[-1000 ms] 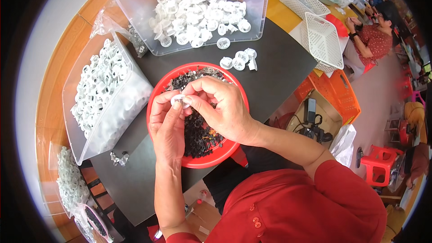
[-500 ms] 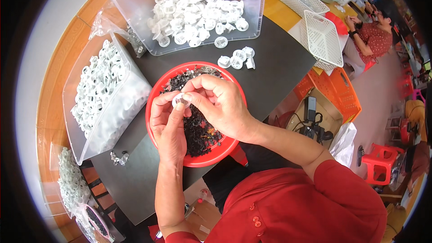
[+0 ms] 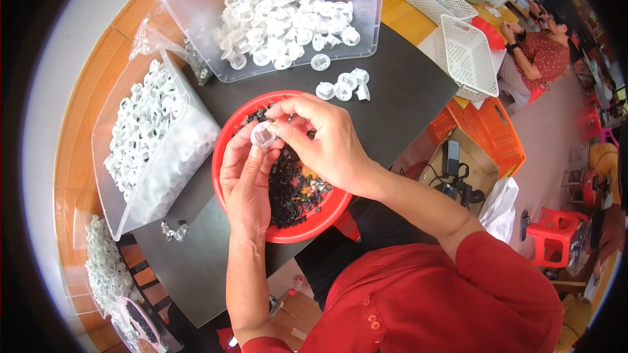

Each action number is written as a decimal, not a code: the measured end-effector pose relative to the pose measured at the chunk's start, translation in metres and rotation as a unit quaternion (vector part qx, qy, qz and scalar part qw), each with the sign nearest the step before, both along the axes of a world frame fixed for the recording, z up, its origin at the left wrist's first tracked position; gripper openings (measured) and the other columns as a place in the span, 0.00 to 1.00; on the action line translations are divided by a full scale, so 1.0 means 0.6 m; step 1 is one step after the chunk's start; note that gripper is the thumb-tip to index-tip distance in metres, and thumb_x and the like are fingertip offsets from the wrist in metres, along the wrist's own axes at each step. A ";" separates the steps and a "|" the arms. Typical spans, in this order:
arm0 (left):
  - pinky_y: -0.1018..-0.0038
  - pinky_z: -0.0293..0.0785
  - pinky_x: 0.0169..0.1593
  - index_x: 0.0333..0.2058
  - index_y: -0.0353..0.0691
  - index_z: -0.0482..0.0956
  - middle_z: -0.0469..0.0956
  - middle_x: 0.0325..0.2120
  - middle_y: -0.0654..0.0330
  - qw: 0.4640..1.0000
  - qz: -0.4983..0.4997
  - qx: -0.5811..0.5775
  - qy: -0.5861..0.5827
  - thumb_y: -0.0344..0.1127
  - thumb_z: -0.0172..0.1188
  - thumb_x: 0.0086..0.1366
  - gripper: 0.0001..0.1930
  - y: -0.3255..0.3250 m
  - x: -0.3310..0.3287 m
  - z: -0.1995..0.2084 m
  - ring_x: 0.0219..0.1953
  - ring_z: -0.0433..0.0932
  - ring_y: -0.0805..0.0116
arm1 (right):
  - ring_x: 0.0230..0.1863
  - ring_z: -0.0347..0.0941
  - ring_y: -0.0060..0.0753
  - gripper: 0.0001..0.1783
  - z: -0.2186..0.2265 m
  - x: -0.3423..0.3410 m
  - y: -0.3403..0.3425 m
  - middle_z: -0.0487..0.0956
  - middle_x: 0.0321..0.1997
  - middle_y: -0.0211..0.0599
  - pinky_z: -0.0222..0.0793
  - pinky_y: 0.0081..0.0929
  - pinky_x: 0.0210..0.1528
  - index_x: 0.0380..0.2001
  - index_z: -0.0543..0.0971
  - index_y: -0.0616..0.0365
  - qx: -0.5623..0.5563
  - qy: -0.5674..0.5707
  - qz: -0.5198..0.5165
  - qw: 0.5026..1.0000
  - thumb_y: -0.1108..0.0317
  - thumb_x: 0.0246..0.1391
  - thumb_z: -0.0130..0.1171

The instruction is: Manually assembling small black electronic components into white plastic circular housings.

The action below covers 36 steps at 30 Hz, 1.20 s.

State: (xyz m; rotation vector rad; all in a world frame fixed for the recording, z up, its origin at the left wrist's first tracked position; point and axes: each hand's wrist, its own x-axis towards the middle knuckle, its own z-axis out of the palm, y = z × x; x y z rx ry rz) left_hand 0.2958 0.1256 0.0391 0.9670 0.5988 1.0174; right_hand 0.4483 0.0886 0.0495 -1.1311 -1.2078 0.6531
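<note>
Above a red basin (image 3: 339, 212), both hands are at a round white plastic part (image 3: 263, 134) with a squarish centre. My left hand (image 3: 245, 183) is closed, pinching it between thumb and fingers from below. Thumb and fingers of my right hand (image 3: 324, 150) grip its right edge, some fingertips hidden behind it. Small black pieces (image 3: 288, 202) fill the basin, mixed with a few orange and silvery bits. Several similar white parts (image 3: 345, 85) lie on the dark table (image 3: 399, 98) just beyond the basin.
A clear bin (image 3: 216, 68) at the back lies on its side, heaped with white parts. Another clear bin (image 3: 190, 157) of white pieces leans at left. Small silvery pieces (image 3: 174, 230) lie near it. White baskets (image 3: 468, 59) and a seated person (image 3: 546, 52) are at far right.
The white part has tipped up in my fingers and shows more of its face. My right hand has shifted slightly, and my left fingers have moved around the part.
</note>
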 end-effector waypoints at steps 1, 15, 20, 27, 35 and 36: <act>0.73 0.74 0.52 0.52 0.36 0.72 0.76 0.47 0.57 1.000 0.001 -0.001 0.000 0.26 0.55 0.66 0.16 0.000 0.000 0.000 0.47 0.77 0.68 | 0.30 0.75 0.24 0.05 0.002 0.002 -0.003 0.78 0.32 0.36 0.71 0.22 0.32 0.36 0.77 0.65 0.044 -0.098 -0.049 0.993 0.77 0.55 0.59; 0.73 0.71 0.57 0.50 0.39 0.72 0.74 0.49 0.60 0.999 0.018 0.030 0.036 0.27 0.58 0.64 0.15 -0.002 0.002 0.002 0.52 0.74 0.71 | 0.29 0.72 0.38 0.08 -0.009 -0.013 0.007 0.71 0.28 0.36 0.67 0.34 0.31 0.31 0.72 0.59 0.173 -0.355 -0.105 0.913 0.78 0.48 0.61; 0.73 0.71 0.56 0.49 0.40 0.72 0.74 0.49 0.60 0.998 0.019 0.039 0.036 0.27 0.58 0.65 0.14 -0.003 0.004 0.002 0.52 0.74 0.71 | 0.27 0.72 0.39 0.10 -0.020 -0.019 0.011 0.70 0.28 0.37 0.69 0.34 0.28 0.31 0.70 0.60 0.149 -0.284 -0.097 0.942 0.78 0.47 0.61; 0.71 0.70 0.56 0.49 0.38 0.72 0.74 0.49 0.58 0.998 0.019 0.047 0.025 0.24 0.56 0.64 0.14 -0.003 0.003 -0.005 0.52 0.73 0.68 | 0.25 0.74 0.37 0.10 -0.036 -0.031 0.010 0.73 0.28 0.38 0.70 0.32 0.25 0.32 0.70 0.61 0.134 -0.214 -0.118 0.960 0.76 0.50 0.62; 0.74 0.71 0.54 0.48 0.41 0.73 0.74 0.48 0.61 0.997 0.003 0.060 0.043 0.28 0.56 0.66 0.11 -0.005 0.005 0.001 0.50 0.74 0.71 | 0.26 0.74 0.18 0.09 -0.001 -0.014 0.004 0.76 0.30 0.32 0.69 0.19 0.26 0.30 0.73 0.63 -0.002 -0.088 -0.044 0.995 0.73 0.51 0.64; 0.74 0.71 0.53 0.48 0.41 0.73 0.75 0.48 0.61 0.998 -0.007 0.055 0.040 0.29 0.55 0.67 0.11 -0.005 0.006 0.002 0.49 0.74 0.72 | 0.26 0.74 0.17 0.08 0.001 -0.011 0.002 0.77 0.30 0.31 0.70 0.17 0.27 0.31 0.74 0.64 -0.023 -0.048 -0.025 0.998 0.73 0.52 0.64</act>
